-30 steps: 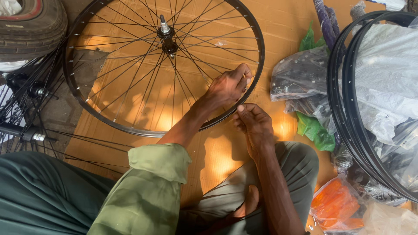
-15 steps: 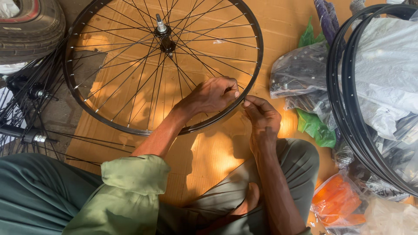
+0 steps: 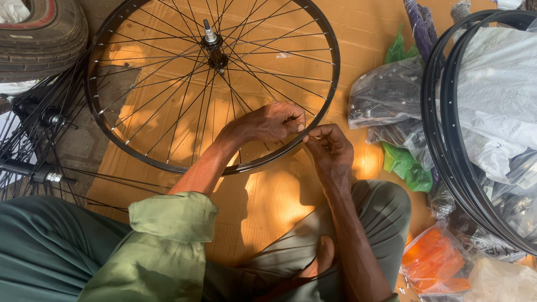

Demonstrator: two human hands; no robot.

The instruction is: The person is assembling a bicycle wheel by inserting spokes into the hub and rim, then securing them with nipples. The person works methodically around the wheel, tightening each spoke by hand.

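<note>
A black spoked bicycle wheel (image 3: 330, 84) lies flat on brown cardboard, its hub and axle (image 3: 211, 45) sticking up. My left hand (image 3: 271, 120) rests inside the rim at its near right part, fingers curled around the spokes there. My right hand (image 3: 331, 150) is just outside the same stretch of rim. Its thumb and fingers are pinched on something small at the rim's edge, too small to identify. The two hands nearly touch. My green sleeve (image 3: 168, 235) and grey-trousered legs fill the bottom of the view.
A tyre (image 3: 42, 33) lies at top left, with another spoked wheel (image 3: 33, 168) at the left edge. Stacked black rims (image 3: 442, 140) with clear plastic bags stand on the right. Green bags (image 3: 405, 168) and an orange packet (image 3: 433, 260) lie near my knee.
My left hand has drawn back from across the rim and curled onto the spokes inside it. My right hand has moved up to the rim beside it, fingers pinched.
</note>
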